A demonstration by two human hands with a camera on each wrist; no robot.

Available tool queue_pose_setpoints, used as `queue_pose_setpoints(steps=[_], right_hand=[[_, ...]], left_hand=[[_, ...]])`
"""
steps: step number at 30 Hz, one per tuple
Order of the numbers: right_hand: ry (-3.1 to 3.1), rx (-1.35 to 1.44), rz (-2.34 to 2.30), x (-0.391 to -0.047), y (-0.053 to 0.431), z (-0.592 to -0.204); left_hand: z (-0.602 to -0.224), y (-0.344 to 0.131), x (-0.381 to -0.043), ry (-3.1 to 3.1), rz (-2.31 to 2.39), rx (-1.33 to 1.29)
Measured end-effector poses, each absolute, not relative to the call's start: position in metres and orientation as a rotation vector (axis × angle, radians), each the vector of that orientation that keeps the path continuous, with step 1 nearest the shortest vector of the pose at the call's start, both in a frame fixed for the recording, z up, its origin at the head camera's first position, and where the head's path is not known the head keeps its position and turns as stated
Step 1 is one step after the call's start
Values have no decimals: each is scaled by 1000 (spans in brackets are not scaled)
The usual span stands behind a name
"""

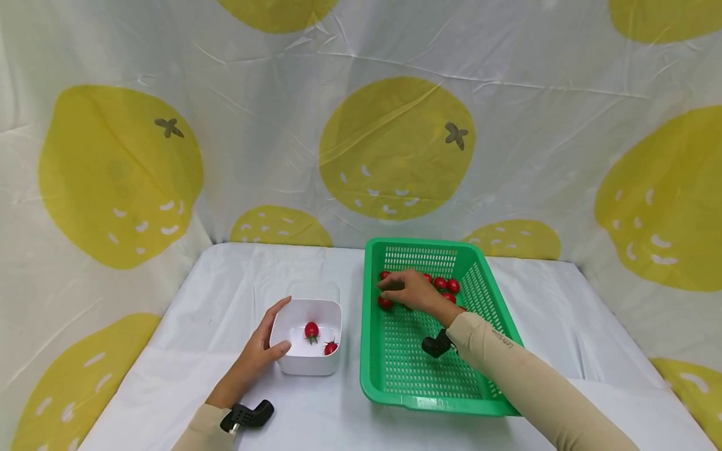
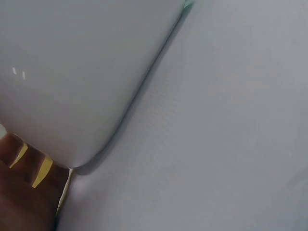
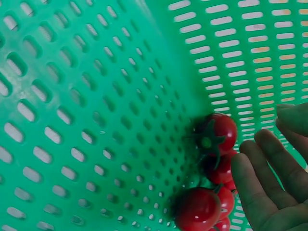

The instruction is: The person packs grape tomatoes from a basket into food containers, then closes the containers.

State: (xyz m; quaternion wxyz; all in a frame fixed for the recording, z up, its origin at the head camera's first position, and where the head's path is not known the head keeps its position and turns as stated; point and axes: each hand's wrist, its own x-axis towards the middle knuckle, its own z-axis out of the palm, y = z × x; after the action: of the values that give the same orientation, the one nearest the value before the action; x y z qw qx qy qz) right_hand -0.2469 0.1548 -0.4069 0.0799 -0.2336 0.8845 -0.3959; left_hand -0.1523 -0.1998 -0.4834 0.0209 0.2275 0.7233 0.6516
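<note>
A white square container [image 1: 309, 366] stands on the table, with a cherry tomato [image 1: 311, 329] near its middle and another [image 1: 330, 347] by its front right corner. My left hand [image 1: 261, 346] grips the container's left side, thumb at the front corner and fingers along the side; the left wrist view shows fingers against its wall. Inside the green basket [image 1: 372, 382], my right hand [image 1: 416, 292] hovers over cherry tomatoes. One tomato [image 1: 385, 304] lies just below its fingertips. In the right wrist view, the fingers [image 3: 260, 192] are extended beside several tomatoes [image 3: 197, 209], holding nothing visible.
More cherry tomatoes [image 1: 453, 285] lie toward the basket's far end, some hidden by the right hand. A white cloth covers the table [image 1: 316, 416]. Behind it hangs a curtain [image 1: 524, 144] printed with yellow fruit.
</note>
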Motion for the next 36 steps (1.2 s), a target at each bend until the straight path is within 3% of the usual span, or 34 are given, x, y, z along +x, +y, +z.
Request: queue_pose_setpoints(steps=[36], right_hand=[[2718, -809, -879, -237, 158, -425]], left_hand=[[-484, -201, -153, 2250, 1995, 704]])
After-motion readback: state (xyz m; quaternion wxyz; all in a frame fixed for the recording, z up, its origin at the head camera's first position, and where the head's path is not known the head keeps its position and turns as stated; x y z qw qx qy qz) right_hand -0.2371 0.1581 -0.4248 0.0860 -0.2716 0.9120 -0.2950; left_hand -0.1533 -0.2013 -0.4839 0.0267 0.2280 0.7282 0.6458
